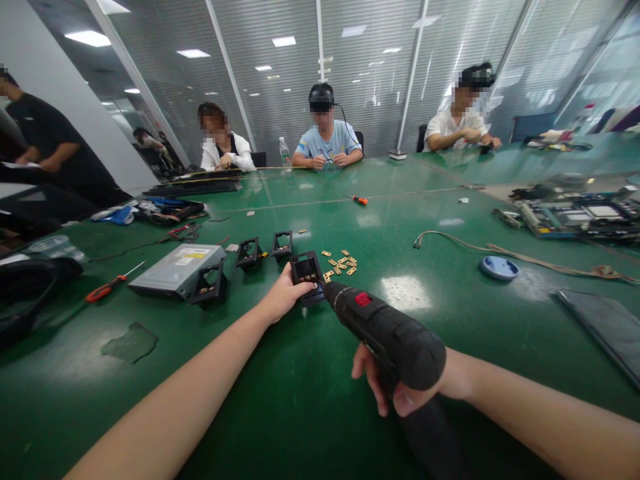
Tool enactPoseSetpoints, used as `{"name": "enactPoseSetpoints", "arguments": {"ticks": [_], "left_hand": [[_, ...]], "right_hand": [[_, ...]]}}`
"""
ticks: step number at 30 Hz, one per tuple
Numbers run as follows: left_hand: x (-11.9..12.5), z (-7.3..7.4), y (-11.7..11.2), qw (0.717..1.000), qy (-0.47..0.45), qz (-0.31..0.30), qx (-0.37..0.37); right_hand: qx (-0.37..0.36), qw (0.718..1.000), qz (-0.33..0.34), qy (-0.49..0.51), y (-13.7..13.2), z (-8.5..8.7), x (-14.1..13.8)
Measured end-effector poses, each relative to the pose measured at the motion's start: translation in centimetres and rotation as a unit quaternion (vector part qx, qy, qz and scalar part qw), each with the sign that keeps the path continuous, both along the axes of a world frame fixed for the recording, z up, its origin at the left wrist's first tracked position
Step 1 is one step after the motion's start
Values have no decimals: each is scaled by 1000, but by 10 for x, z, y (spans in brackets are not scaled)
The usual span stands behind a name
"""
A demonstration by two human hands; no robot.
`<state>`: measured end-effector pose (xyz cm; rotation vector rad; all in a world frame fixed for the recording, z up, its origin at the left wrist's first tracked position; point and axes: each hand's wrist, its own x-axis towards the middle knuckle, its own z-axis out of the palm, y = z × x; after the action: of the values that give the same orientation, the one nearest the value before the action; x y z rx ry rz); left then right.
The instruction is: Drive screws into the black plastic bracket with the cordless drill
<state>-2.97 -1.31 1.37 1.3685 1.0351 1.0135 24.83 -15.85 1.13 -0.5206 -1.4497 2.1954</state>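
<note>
My left hand (pixel 286 292) grips a small black plastic bracket (pixel 306 271) and holds it upright on the green table (pixel 300 400). My right hand (pixel 387 383) is wrapped round the handle of a black electric screwdriver (pixel 387 330) with a red switch. The tool's tip points at the bracket, right by my left thumb. Several small brass plates (pixel 340 262) lie just behind the bracket. Three more black brackets (pixel 249 253) stand to the left.
A grey drive unit (pixel 175 267) and a red-handled screwdriver (pixel 107 287) lie at left. A blue round lid (pixel 499 267), a cable (pixel 500 252), circuit boards (pixel 575 217) and a dark panel (pixel 607 327) are at right. Several people sit along the far side.
</note>
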Motion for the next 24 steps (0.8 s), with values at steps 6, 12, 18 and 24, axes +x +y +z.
{"name": "enactPoseSetpoints", "arguments": {"ticks": [6,12,18,24], "left_hand": [[0,-6,4,999,-43,-5,-23],[1,-2,0,998,-55,-8,-32],[-2,-3,0,1000,7,-9,8],[-1,-1,-1,1000,11,-7,10]], "right_hand": [[-23,1000,-11,-14,-3,13,-1],[-16,1000,-15,-11,-4,15,-1],[0,1000,-14,-12,-3,12,-1],[5,1000,-9,-8,-2,7,0]]}}
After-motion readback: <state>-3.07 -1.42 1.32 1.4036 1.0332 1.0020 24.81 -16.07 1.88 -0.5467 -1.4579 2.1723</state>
